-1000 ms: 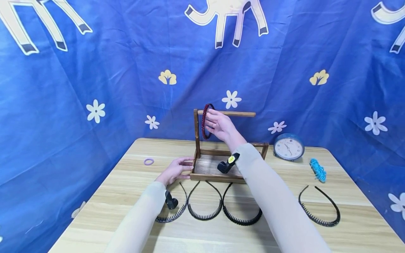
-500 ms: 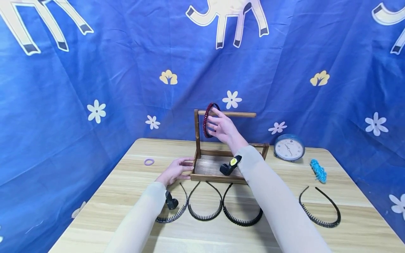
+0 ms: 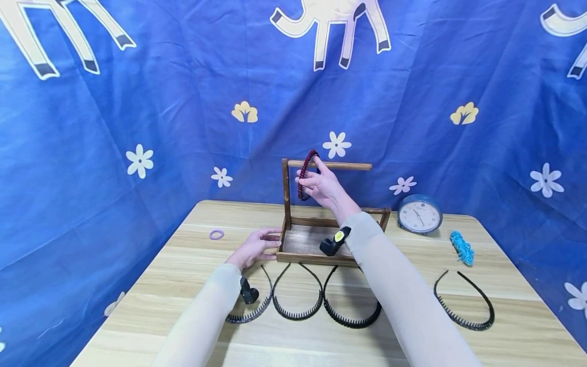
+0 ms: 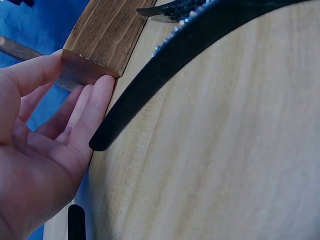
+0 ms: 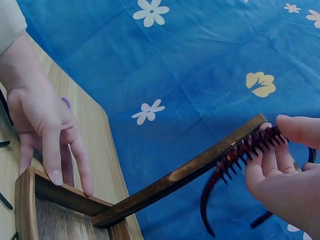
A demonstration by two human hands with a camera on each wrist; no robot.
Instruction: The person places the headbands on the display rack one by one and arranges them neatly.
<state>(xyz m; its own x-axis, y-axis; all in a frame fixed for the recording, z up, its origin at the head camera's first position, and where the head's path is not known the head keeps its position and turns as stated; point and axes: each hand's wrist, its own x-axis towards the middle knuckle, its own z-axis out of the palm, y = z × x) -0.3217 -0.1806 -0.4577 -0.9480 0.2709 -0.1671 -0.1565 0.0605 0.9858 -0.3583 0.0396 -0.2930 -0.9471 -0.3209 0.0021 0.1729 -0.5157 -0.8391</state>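
Note:
My right hand (image 3: 324, 187) pinches a dark red toothed headband (image 3: 302, 183) beside the upper bar (image 3: 348, 165) of a wooden stand (image 3: 316, 259). The headband stands upright, slightly tilted, its top rising above the bar near the post (image 3: 286, 193). In the right wrist view, thumb and fingers grip the headband (image 5: 245, 150) by its toothed band, and its ends hang down. My left hand (image 3: 254, 247) rests against the left end of the stand's tray, fingers extended. In the left wrist view, thumb and fingertips touch the tray's corner (image 4: 97, 45).
Three dark toothed headbands (image 3: 297, 316) lie in a row before the stand, another headband (image 3: 477, 325) lies at right. A clock (image 3: 419, 214) and a blue stringy bundle (image 3: 461, 248) are right of the stand. A purple ring (image 3: 216, 234) lies at left.
The right hand and red headband have shifted slightly right along the bar, away from the post, and the headband leans more. The left hand stays at the tray's end.

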